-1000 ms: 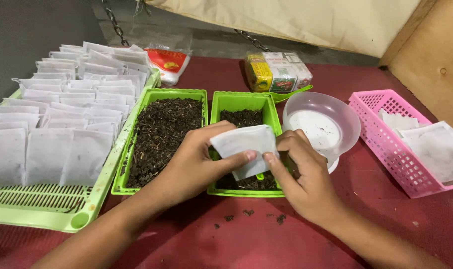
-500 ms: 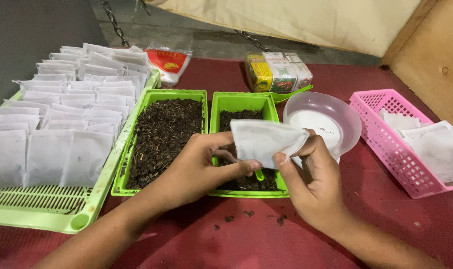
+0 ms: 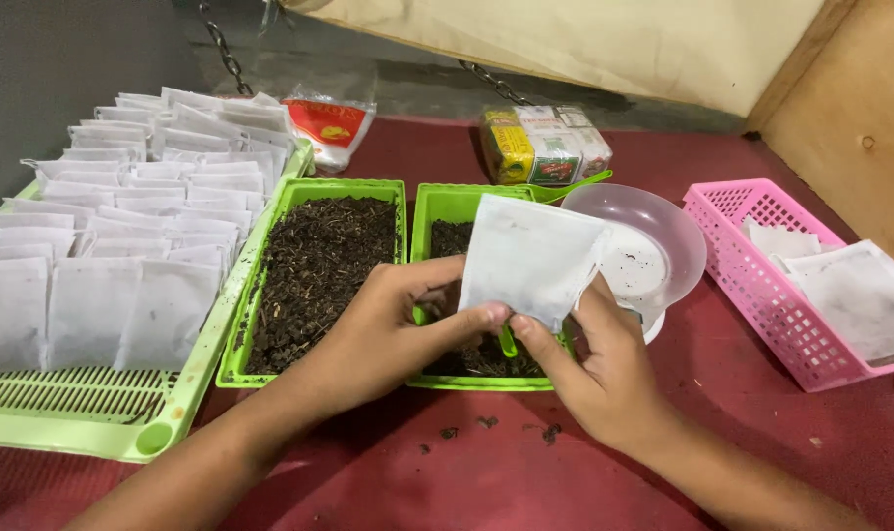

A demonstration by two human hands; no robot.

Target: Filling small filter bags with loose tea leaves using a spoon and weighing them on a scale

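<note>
From my head camera, the white paper pouch (image 3: 531, 258) now stands higher than it did a moment ago: a second back I held it low over the right green tray (image 3: 445, 208), half a second back it was rising, and now it is lifted up and spread flat between my hands, above that tray's loose dark leaf. I judge that the pouch is being handled at its lower edge, though I cannot tell if that edge is open or closed.

My left hand (image 3: 388, 329) pinches the pouch's lower left corner, thumb and forefinger pressed together on the paper, the other fingers curled loosely below. My right hand (image 3: 599, 369) pinches the lower edge just beside it, thumb in front, fingers (image 3: 596, 293) behind the paper.

To the left, the left green tray (image 3: 299, 197) holds more dark leaf, and further left a pale green rack (image 3: 93, 418) carries rows of white pouches. To the right stand a clear plastic bowl (image 3: 653, 246) and a pink basket (image 3: 761, 305) with more pouches.
</note>
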